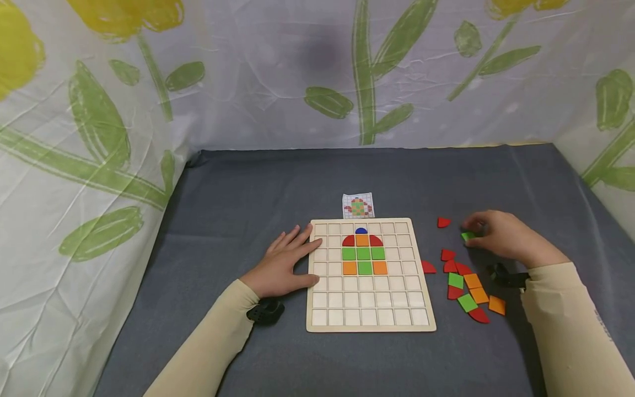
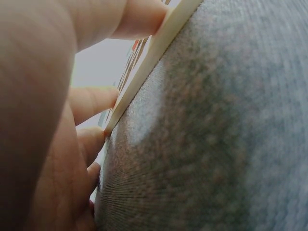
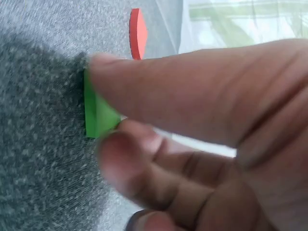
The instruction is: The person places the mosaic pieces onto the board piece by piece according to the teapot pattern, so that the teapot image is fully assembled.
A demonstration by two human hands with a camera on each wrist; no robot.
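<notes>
My left hand (image 1: pixel 284 263) rests at the left edge of a pale wooden grid board (image 1: pixel 372 330), its fingers fairly straight and the fingertips on the rim. On the board is a pattern of a blue half-round piece (image 1: pixel 361 231), red quarter-round pieces (image 1: pixel 376 241), green squares (image 1: pixel 364 253) and orange squares (image 1: pixel 349 268). To the right of the board, my right hand (image 1: pixel 506 237) pinches a green square tile (image 3: pixel 103 118) between thumb and fingers, low over the cloth. The thumb covers part of that tile in the right wrist view.
Several loose red, green and orange tiles (image 1: pixel 473 281) lie right of the board, with a single red piece (image 1: pixel 444 222) farther back. A small printed pattern card (image 1: pixel 358 206) lies behind the board. Dark grey cloth (image 1: pixel 258 187) covers the table, and flowered fabric (image 1: pixel 258 71) hangs around it.
</notes>
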